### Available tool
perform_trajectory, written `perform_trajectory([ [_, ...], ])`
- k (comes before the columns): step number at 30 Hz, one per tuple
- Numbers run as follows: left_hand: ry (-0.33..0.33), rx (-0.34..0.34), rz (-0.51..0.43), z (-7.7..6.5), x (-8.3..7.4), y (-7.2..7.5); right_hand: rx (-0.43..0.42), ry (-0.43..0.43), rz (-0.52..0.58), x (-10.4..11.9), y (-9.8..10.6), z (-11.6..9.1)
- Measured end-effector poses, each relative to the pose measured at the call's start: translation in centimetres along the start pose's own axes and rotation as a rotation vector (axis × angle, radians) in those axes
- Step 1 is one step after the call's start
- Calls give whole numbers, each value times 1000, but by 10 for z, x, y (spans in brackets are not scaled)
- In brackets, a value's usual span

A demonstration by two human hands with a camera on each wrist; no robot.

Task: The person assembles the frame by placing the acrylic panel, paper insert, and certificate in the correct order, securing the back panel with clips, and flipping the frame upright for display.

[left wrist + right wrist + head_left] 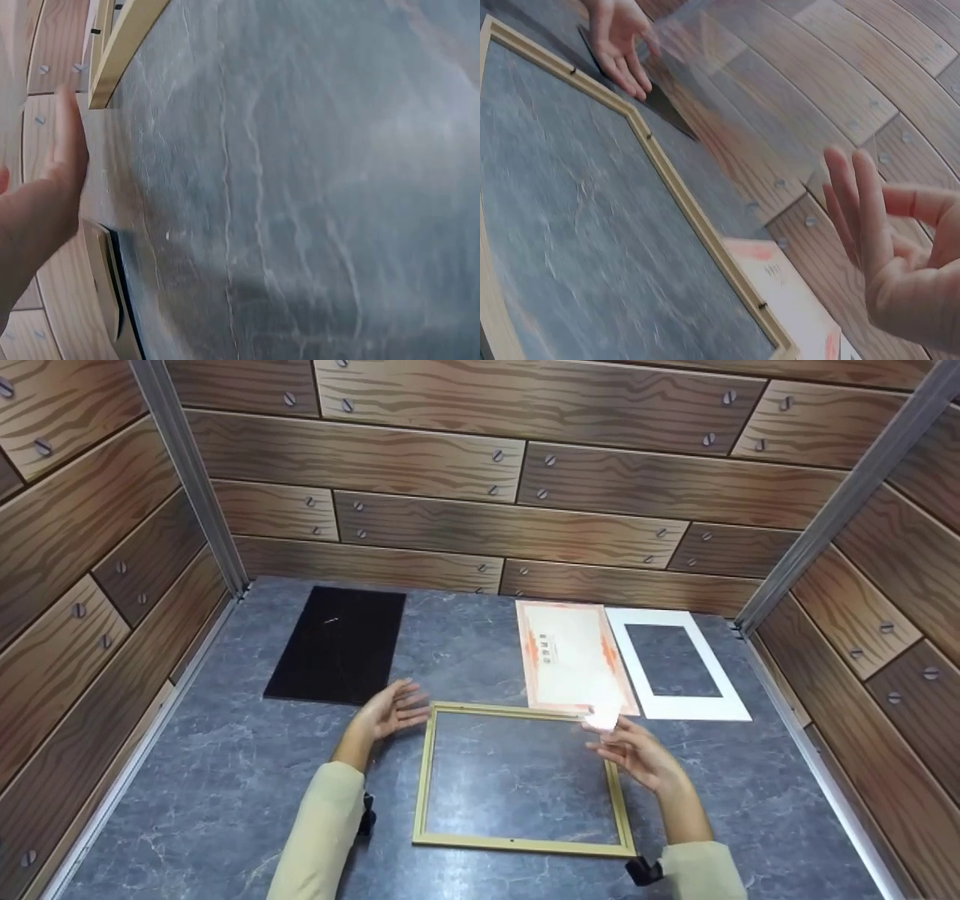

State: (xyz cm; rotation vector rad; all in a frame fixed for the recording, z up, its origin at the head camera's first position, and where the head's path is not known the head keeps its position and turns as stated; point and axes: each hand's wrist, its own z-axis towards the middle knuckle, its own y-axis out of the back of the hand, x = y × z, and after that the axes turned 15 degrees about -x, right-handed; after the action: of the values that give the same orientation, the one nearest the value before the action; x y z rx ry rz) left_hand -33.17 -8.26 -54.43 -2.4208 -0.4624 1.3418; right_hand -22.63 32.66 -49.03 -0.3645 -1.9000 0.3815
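A clear sheet [742,97] hangs in the air between my two hands, hard to see except for its faint reflections and a bright glare by the right hand. My left hand [390,710] holds one side of it, fingers stretched toward the right. At the opposite side my right hand [639,751] holds it between thumb and fingers. Below lies a gold picture frame [421,780], flat on the table, with the table surface showing through its opening. In the left wrist view, the left hand [49,187] is beside one corner of the frame.
A black panel [341,645] lies at the back left of the grey marbled table [202,780]. Toward the back right are a cream certificate sheet with orange borders [574,660] and a white mat board [697,707]. Wood-patterned walls [450,525] enclose three sides.
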Motion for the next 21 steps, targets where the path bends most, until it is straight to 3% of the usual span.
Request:
perform_trajectory([
  [5, -4, 161, 193, -4, 5, -1, 46, -24, -35, -1, 13, -2],
  [8, -33, 211, 280, -7, 9, -1, 83, -25, -50, -3, 21, -3],
  [14, -120, 181, 332, -18, 16, -5, 115, -35, -93, -5, 34, -5],
  [21, -192, 122, 399, -38, 24, -12, 38, -55, -170, -7, 41, -4],
])
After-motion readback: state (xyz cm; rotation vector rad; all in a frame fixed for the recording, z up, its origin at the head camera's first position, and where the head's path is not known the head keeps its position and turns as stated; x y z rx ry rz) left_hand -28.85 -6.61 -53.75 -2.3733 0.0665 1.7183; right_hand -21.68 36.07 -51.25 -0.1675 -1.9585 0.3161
